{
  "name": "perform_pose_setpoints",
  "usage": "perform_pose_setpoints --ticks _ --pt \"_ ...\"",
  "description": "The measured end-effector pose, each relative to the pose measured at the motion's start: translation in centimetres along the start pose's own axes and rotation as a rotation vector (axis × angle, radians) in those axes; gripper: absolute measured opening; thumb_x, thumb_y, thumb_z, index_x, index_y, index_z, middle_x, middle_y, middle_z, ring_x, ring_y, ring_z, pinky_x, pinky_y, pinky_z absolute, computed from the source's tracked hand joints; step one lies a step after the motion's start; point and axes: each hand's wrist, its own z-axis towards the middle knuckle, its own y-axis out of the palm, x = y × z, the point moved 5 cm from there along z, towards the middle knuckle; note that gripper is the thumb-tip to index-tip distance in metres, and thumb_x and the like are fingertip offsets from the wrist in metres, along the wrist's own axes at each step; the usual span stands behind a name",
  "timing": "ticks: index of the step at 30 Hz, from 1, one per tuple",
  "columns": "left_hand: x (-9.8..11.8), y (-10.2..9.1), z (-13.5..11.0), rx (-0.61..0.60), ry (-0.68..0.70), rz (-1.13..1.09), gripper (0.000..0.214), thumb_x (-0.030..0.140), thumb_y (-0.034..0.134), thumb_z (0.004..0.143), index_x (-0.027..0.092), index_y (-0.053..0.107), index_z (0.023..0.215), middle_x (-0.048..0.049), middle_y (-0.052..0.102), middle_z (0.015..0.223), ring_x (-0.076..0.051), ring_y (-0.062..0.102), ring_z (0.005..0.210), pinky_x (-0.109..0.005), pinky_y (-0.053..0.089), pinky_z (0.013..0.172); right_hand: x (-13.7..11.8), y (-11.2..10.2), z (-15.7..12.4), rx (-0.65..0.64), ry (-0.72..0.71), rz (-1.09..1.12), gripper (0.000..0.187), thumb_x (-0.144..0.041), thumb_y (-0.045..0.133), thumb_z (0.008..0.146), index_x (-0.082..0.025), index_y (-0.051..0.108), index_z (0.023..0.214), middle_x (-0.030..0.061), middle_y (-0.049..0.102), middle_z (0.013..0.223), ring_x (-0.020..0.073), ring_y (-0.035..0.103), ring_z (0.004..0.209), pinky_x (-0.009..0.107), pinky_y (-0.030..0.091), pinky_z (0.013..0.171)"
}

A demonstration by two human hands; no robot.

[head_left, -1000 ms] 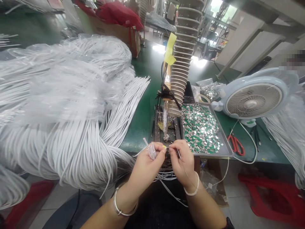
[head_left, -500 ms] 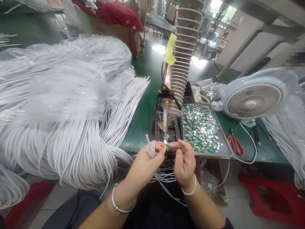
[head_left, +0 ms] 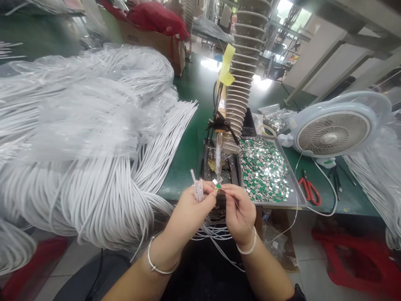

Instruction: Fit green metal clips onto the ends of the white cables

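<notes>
Green factory bench (head_left: 184,167) carries a huge heap of white cable (head_left: 94,175) and a metal tray (head_left: 297,188) of green-and-silver chips (head_left: 263,169). Over the bench edge, the left hand (head_left: 188,213) clamps white cable ends (head_left: 197,190). One small chip (head_left: 217,186) sits at its fingertips, just beside the right hand (head_left: 239,215), which pinches a thin wire (head_left: 227,191) reaching toward that chip.

The green-and-silver part (head_left: 217,186) at the fingertips is too small to resolve (wire joint included). The left hand (head_left: 188,213) hides the lower cable ends (head_left: 197,191). The frame edge cuts off the red stool (head_left: 354,261).
</notes>
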Motion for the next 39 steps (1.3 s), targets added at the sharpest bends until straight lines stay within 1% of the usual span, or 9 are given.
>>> perform_pose_setpoints --ticks 6,13,21,26,29,33,39 --pt "0.2 0.0 0.3 0.009 0.008 -0.033 0.013 0.021 0.057 0.076 0.019 0.052 0.064 0.0007 0.056 0.080 -0.015 0.054 0.083 -0.028 0.038 0.077 -0.1 0.2 0.2 0.018 -0.038 0.005 0.025 -0.004 0.046 0.084 -0.021 0.056 0.099 0.0064 0.065 0.094 0.0173 0.063 0.092 0.037 0.055 0.080" --pt "0.4 -0.2 0.6 0.029 -0.024 -0.051 0.013 0.022 0.059 0.075 0.019 0.052 0.064 -0.0009 0.059 0.087 -0.018 0.055 0.093 -0.030 0.037 0.079 -0.2 0.5 0.8 0.041 -0.067 -0.029 0.023 -0.005 0.045 0.085 -0.022 0.056 0.098 0.0066 0.065 0.093 0.0178 0.063 0.091 0.038 0.055 0.078" --pt "0.9 -0.2 0.5 0.032 -0.008 -0.060 0.014 0.021 0.058 0.076 0.020 0.051 0.064 -0.0012 0.060 0.087 -0.018 0.055 0.093 -0.030 0.038 0.080 -0.5 0.5 0.9 0.040 -0.085 -0.033 0.025 -0.004 0.046 0.085 -0.022 0.056 0.100 0.0070 0.064 0.095 0.0179 0.062 0.093 0.038 0.055 0.080" --pt "1.5 -0.2 0.4 0.027 0.038 -0.018 0.016 0.019 0.056 0.077 0.020 0.050 0.062 0.0004 0.059 0.081 -0.015 0.055 0.083 -0.028 0.040 0.079 -0.8 0.5 1.1 0.049 -0.107 -0.030 0.027 -0.002 0.047 0.084 -0.020 0.056 0.100 0.0072 0.064 0.095 0.0171 0.062 0.093 0.036 0.055 0.080" --pt "1.6 -0.2 0.3 0.035 0.047 -0.013 0.016 0.020 0.056 0.077 0.020 0.051 0.062 0.0001 0.059 0.082 -0.015 0.055 0.084 -0.028 0.040 0.079 -1.0 0.6 1.2 0.050 -0.126 -0.056 0.025 -0.003 0.047 0.084 -0.021 0.056 0.100 0.0074 0.063 0.094 0.0175 0.062 0.091 0.037 0.055 0.078" --pt "1.5 -0.3 0.2 0.040 0.048 -0.006 0.015 0.019 0.056 0.077 0.020 0.051 0.063 -0.0003 0.059 0.084 -0.015 0.055 0.086 -0.028 0.040 0.082 -1.0 0.6 1.2 0.039 -0.122 -0.081 0.023 -0.005 0.047 0.085 -0.021 0.056 0.099 0.0074 0.063 0.093 0.0180 0.062 0.090 0.038 0.056 0.077" --pt "0.8 -0.3 0.1 0.033 0.034 0.007 0.014 0.022 0.056 0.078 0.019 0.051 0.065 -0.0012 0.058 0.086 -0.017 0.055 0.089 -0.029 0.040 0.083 -0.7 0.5 0.8 0.009 -0.106 -0.028 0.024 -0.005 0.045 0.085 -0.020 0.056 0.101 0.0073 0.063 0.095 0.0181 0.061 0.092 0.038 0.054 0.080"
